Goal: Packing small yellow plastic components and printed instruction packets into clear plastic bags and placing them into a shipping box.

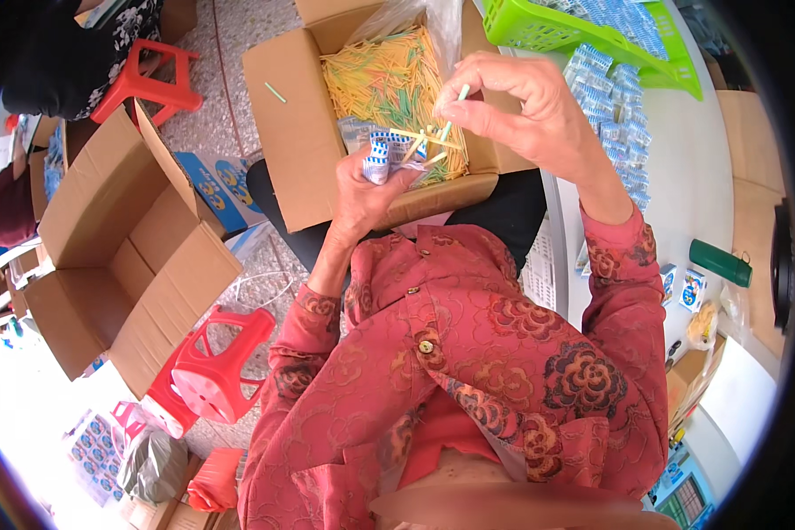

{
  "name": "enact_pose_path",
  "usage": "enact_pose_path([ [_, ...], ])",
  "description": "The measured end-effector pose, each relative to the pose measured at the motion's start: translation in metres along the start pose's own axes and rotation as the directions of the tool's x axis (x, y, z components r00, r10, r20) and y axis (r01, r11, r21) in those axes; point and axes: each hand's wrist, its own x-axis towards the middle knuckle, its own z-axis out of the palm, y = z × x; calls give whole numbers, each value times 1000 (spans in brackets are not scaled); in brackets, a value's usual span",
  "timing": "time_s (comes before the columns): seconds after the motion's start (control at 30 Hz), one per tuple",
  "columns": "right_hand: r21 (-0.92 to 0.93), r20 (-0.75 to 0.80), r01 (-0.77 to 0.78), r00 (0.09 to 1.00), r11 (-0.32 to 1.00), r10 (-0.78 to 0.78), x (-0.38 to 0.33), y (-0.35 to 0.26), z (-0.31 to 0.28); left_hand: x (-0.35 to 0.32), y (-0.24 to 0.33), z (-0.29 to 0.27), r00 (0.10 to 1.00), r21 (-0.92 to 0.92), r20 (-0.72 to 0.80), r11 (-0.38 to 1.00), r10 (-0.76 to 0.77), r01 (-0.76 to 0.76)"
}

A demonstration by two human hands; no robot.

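Green stick point(464, 92) is pinched fast in our right hand point(526, 110), above the cardboard box point(291, 159); our left hand's point(367, 196) curled grip holds a blue-and-white packet point(376, 162) and pale sticks point(428, 140), which could spill if it loosens.

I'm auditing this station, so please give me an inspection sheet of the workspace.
Surface: white table at the right, carrying rows of blue-and-white packets, with a green basket toward its far end.
Job's things: open cardboard box over the lap, holding many yellow and green sticks.
Clutter: loose stick on the box's left flap; dark green cylinder lying on the table.
Hands: left hand holds a blue-and-white bundle and several sticks; right hand pinches a pale green stick.
Cables: thin dark line on the floor; cable or seam, cannot tell.
Surroundings: second open carton and red stools at left; another person partly visible, upper left.
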Motion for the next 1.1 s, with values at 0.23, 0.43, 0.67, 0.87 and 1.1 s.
enact_pose_path([
  [0.23, -100, 132, 94, 988, 991, -80, -5, 12, 4, 3, 1, 2, 998, 39, 26, 998, 55, -56],
  [0.43, -171, 84, -80, 992, 982, 95, 3, 4, 2, 1, -4, 1, 999, 59, 15, 998, 32, -32],
  [0.67, -563, 199, 83, 979, 822, 38, 10, 6, 16, 3, -6, 2, 998, 184, 26, 981, 51, -55],
  [0.87, -504, 161, 195, 978, 842, -130, 8, 10, 21, 2, -3, 2, 999, 140, 12, 989, 44, -45],
  [1.1, -497, 101, 201, 980, 844, -174, 6, -19, -10, 0, 0, 1, 1000, 89, 0, 996, 7, -7],
])
